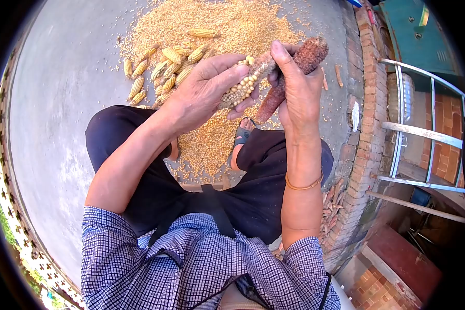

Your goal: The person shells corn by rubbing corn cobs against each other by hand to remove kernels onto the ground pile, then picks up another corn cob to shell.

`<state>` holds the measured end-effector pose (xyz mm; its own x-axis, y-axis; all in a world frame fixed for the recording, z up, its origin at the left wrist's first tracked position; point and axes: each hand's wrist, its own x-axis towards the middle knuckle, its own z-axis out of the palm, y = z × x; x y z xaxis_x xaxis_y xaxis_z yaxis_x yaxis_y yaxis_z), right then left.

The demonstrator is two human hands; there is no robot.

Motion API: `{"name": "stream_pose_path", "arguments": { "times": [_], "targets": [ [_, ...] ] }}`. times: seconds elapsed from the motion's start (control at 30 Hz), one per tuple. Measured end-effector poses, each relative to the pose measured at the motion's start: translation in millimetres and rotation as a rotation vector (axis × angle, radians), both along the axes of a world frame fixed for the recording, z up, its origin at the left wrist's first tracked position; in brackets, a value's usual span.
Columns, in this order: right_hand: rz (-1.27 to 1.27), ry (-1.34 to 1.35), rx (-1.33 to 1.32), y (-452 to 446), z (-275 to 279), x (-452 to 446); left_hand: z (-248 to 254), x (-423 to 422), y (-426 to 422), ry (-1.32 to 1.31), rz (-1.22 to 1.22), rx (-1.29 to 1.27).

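Observation:
My left hand (214,85) is closed around a partly shelled corn cob (249,82), with yellow kernels on its near part and a stripped far end. Across from it, my right hand (300,85) grips a bare reddish-brown cob (312,53), which slants through the fingers from upper right to lower left. The two cobs meet, or nearly meet, by my right thumb; the exact contact is hidden by the fingers. Both hands are raised in front of my knees, above loose kernels (206,147) on the ground.
A wide heap of kernels (232,26) covers the far ground. Several unshelled corn cobs (173,62) are piled ahead on the left. Stripped cobs (333,206) lie by the brick edge (369,108) on the right, with a metal rail frame (423,132) beyond.

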<state>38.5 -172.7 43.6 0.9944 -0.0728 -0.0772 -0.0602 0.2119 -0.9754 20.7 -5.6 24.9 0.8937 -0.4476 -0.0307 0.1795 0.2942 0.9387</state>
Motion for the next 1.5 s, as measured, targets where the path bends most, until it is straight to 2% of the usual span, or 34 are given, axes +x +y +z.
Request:
{"name": "stream_pose_path", "arguments": {
  "times": [0.13, 0.33, 0.53, 0.63, 0.77, 0.93, 1.03, 1.3, 1.5],
  "targets": [
    [-0.021, -0.002, 0.014, 2.1, -0.1, 0.2, 5.7, -1.1, 1.3, 0.057, -0.032, -0.081],
    [-0.03, -0.006, 0.02, -0.2, 0.9, 1.2, 7.3, -2.4, -3.6, -0.048, -0.062, -0.039],
    [-0.031, 0.004, 0.009, -0.1, 3.2, -1.3, 5.5, -3.2, -1.0, -0.016, -0.066, -0.02],
    [-0.025, -0.007, -0.013, -0.7, 3.6, -1.3, 0.3, -4.3, -3.9, 0.062, 0.005, -0.087],
    [-0.034, 0.017, -0.015, -1.8, 4.6, -0.9, 5.2, -4.8, -5.5, 0.117, -0.05, -0.182],
    [0.024, 0.029, 0.103, -11.8, 1.1, 3.2, 19.6, -0.3, -0.9, 0.298, -0.092, -0.249],
    [0.041, 0.028, 0.186, -10.4, 5.3, 4.6, 25.6, -0.7, 0.2, 0.309, -0.059, -0.254],
    [0.066, -0.021, 0.298, -7.2, 13.4, 1.6, 27.2, 0.1, 5.5, 0.217, -0.061, -0.272],
    [0.086, 0.003, 0.226, -15.5, 8.5, 3.2, 21.4, 0.3, 9.4, 0.086, -0.09, -0.192]
  ]
}}
